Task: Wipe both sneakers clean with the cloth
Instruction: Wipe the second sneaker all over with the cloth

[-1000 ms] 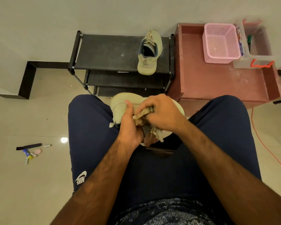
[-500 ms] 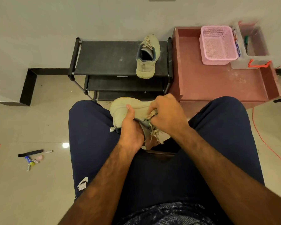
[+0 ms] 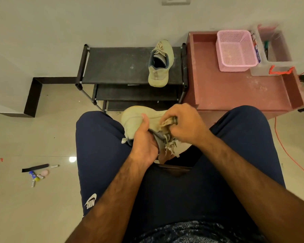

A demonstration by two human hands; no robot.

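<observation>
While the person sits with the thighs (image 3: 98, 155) apart in dark navy cloth, the held sneaker (image 3: 135, 118), pale olive-beige, lies at the centre of the view in the gap between them, above the edge of the seat. Its loose laces (image 3: 168, 146) trail toward 5 o'clock. The left hand (image 3: 144, 142) holds this sneaker from the 7 o'clock side: its grip is closed around the shoe's body, with the thumb lying up along the upper and the fingers hidden beneath. The right hand (image 3: 186, 125) comes in from 4 o'clock with its fingers curled, its grip pinching the crumpled cloth (image 3: 167, 122) against the top of the same sneaker, just beside the left thumb. The second sneaker (image 3: 159, 65) stands alone at 12 o'clock on the top shelf of the black shoe rack (image 3: 116, 65), near the shelf's right end, opening upward and well apart from both hands. A reddish table (image 3: 235, 92) with a raised rim adjoins the rack at 1 o'clock and carries a pink basket (image 3: 235, 50) and, touching it on the right, a clear box (image 3: 277, 57) with an orange handle. An orange cable (image 3: 284, 149) runs over the floor (image 3: 33, 137) at 3 o'clock. Several small objects (image 3: 37, 172), too small to identify, lie on the floor at 8 o'clock.
</observation>
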